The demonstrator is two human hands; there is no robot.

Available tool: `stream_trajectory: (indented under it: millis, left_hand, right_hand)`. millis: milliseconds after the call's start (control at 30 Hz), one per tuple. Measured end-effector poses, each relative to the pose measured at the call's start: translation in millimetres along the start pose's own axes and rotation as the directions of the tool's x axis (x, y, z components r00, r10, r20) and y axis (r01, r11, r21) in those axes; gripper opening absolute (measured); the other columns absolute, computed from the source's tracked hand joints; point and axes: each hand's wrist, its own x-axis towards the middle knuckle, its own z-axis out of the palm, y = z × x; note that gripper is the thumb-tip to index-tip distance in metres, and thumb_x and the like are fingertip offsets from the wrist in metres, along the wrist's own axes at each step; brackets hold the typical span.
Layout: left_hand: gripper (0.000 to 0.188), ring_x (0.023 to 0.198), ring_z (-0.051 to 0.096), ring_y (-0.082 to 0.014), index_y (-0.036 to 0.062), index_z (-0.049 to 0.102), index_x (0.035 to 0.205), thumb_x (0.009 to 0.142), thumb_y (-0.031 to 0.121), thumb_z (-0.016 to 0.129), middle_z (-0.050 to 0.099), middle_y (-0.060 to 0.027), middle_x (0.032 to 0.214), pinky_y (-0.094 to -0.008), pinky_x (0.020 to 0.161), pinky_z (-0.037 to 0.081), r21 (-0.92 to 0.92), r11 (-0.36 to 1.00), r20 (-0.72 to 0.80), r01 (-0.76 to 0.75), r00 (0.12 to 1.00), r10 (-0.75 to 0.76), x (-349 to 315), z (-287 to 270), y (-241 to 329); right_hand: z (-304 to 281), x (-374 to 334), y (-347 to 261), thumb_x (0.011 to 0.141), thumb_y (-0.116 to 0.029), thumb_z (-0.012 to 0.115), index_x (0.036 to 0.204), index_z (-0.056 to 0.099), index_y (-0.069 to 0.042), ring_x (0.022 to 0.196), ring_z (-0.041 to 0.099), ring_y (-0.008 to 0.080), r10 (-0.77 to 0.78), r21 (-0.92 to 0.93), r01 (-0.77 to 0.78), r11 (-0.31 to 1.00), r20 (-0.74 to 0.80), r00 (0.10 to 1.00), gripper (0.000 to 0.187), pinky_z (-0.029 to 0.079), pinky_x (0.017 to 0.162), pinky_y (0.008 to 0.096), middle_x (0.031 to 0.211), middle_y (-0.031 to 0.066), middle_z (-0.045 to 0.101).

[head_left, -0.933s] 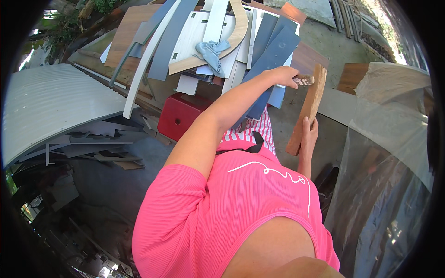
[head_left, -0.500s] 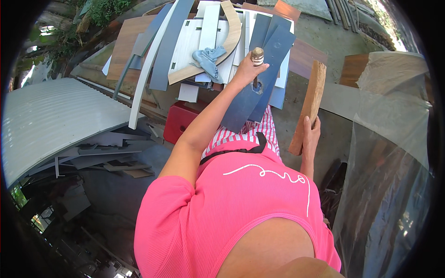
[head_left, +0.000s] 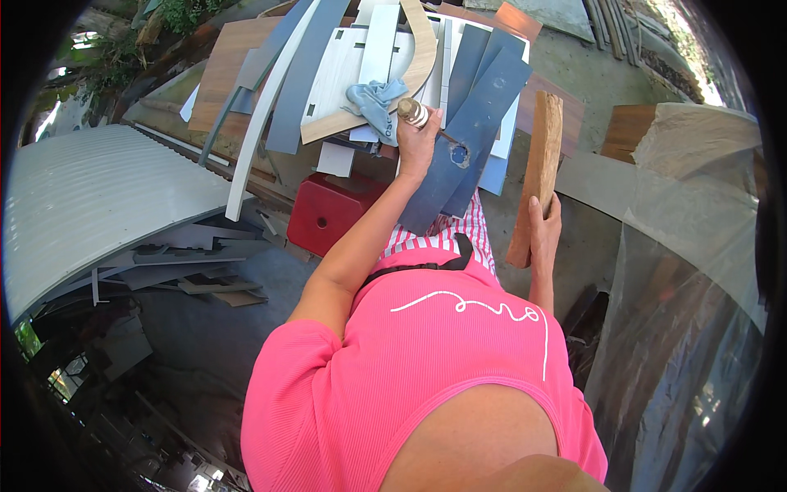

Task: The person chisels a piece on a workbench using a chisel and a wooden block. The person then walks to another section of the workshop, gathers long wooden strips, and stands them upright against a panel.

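Observation:
My left hand [head_left: 418,149] is closed round the handle of a chisel [head_left: 411,111], which has pale bands near its butt. The chisel leans, its thin shaft slanting down to the right toward a rough chipped hole [head_left: 460,155] in a dark blue board [head_left: 432,187]. Whether the tip touches the board is too small to tell. On the right, my right hand [head_left: 544,234] grips the lower end of a long, rough wooden billet [head_left: 541,160], held upright beside the board. A blue-grey cloth [head_left: 375,105] lies just left of the chisel handle.
White, blue and wood-toned panels pile up under and behind the board, with a curved wooden strip [head_left: 328,129] on top. A red plastic stool [head_left: 332,215] stands left of my legs. Corrugated sheeting [head_left: 115,205] lies far left; clear plastic sheeting [head_left: 664,328] hangs at right.
The chisel was nearly upright at the hole; my left hand has tilted its handle left toward the cloth. The billet stands a little more upright in my right hand.

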Motion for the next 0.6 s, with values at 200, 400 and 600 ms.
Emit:
stream_trajectory:
  millis: [200,400,600]
  left_hand:
    - [0.02,0.07,0.053,-0.0075,0.0043,0.055,0.088,0.085,0.018,0.069,0.056,-0.0002,0.079,-0.0236,0.065,0.045,-0.034,0.999,-0.065,0.012,0.998,-0.014,-8.6,4.4,-2.5]
    - [0.019,0.07,0.053,-0.0071,0.0038,0.055,0.086,0.085,0.017,0.068,0.057,-0.0003,0.078,-0.0233,0.064,0.045,0.007,1.0,-0.104,-0.017,0.994,0.018,-16.6,6.3,-9.4]
    - [0.023,0.076,0.059,-0.0123,0.0025,0.053,0.091,0.082,0.013,0.071,0.061,-0.0055,0.084,-0.0271,0.07,0.048,0.078,0.997,-0.01,0.012,1.0,-0.011,-21.7,6.8,-20.8]
  right_hand:
    - [3.2,3.0,0.8,0.082,-0.041,0.062,0.136,0.037,0.007,0.122,0.047,0.0326,-0.029,-0.026,0.029,0.999,0.017,0.999,0.076,0.036,0.101,0.0353,0.132,0.0263,0.047]
    - [3.4,1.6,4.2,0.082,-0.041,0.062,0.136,0.037,0.007,0.123,0.047,0.033,-0.045,-0.025,0.045,0.999,0.028,0.999,0.076,0.036,0.102,0.0354,0.132,0.0265,0.047]
    - [0.8,-2.6,4.8,0.082,-0.042,0.061,0.136,0.037,0.006,0.124,0.046,0.0332,-0.037,-0.058,0.038,0.998,0.023,0.999,0.076,0.035,0.102,0.0358,0.133,0.0262,0.046]
